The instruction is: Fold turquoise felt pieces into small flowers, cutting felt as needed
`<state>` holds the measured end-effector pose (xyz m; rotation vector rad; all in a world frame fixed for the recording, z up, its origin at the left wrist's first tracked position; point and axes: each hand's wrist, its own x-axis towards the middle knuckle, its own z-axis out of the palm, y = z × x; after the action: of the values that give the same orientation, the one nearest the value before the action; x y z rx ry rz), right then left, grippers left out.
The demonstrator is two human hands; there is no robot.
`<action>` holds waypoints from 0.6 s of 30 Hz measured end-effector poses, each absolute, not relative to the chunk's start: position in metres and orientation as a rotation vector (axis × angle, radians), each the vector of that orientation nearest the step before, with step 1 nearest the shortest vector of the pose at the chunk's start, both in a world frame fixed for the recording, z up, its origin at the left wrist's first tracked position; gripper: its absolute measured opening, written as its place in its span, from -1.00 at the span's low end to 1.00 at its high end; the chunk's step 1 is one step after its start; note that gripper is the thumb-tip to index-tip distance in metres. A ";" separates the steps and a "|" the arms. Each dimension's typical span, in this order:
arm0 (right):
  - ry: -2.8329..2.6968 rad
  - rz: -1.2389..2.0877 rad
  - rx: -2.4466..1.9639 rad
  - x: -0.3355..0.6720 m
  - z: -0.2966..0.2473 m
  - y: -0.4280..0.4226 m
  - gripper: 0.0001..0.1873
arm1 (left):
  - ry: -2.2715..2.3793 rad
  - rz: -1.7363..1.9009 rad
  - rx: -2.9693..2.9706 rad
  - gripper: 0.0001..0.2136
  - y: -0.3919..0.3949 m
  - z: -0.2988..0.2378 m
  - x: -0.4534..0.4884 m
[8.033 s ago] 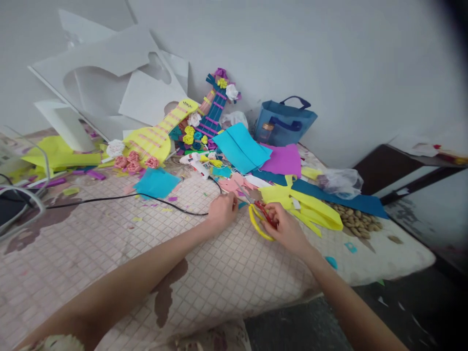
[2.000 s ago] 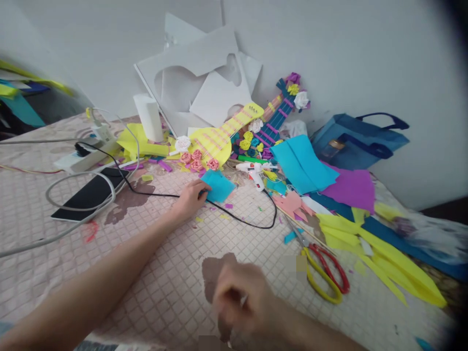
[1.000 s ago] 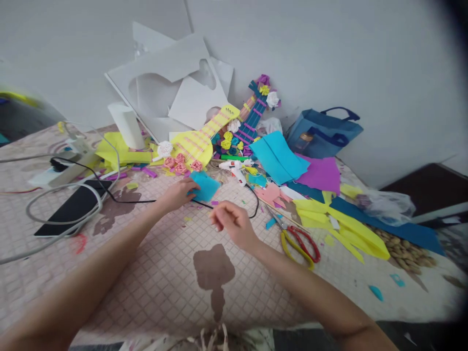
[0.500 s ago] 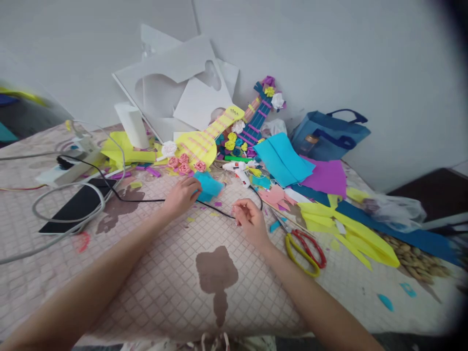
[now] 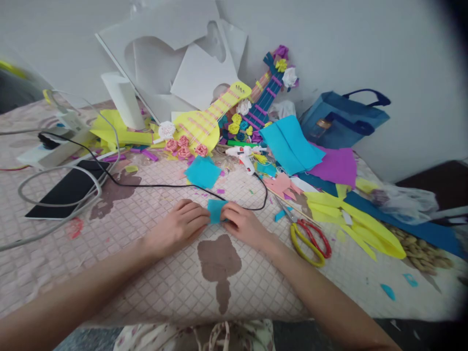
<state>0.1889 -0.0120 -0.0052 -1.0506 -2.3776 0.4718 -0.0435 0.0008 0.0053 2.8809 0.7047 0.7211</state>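
Between my two hands is a small square of blue crepe paper (image 5: 215,210), just above the quilted cloth. My left hand (image 5: 182,222) grips its left edge with fingers pressed together. On the other edge my right hand (image 5: 241,220) pinches the same piece. Beyond them, more blue paper squares (image 5: 203,172) lie on the cloth, near the black cord (image 5: 157,185). A white glue gun (image 5: 244,157) rests a little farther back. Scissors (image 5: 309,241) with one yellow and one red handle lie right of my right hand.
At the back, a yellow paper guitar (image 5: 203,124) and a blue one (image 5: 265,105) lean among paper flowers. Larger blue sheets (image 5: 290,146), yellow strips (image 5: 351,219) and a blue bag (image 5: 340,119) are to the right. A power strip (image 5: 51,151) and a black tablet-like slab (image 5: 69,190) lie left.
Both hands have come together nearer to me, now holding a blue paper square. My left hand has left the blue paper farther back. The view has shifted slightly.
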 end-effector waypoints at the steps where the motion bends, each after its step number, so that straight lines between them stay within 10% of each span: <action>1: -2.382 0.482 -1.043 0.189 -0.006 -0.012 -0.85 | 0.722 0.730 2.812 -0.82 0.001 0.002 -0.044; 10: -2.267 0.782 -1.007 0.207 -0.008 -0.018 -0.69 | 0.730 0.689 2.546 -0.89 0.003 -0.006 -0.038; 18: -2.167 0.923 -0.991 0.208 -0.007 -0.014 -0.93 | 0.738 0.697 2.334 -0.98 0.014 -0.005 -0.035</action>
<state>0.2081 -0.0143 -0.0070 -0.9913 -2.1672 0.9227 -0.0354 0.0135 -0.0051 2.3336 0.7375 0.6973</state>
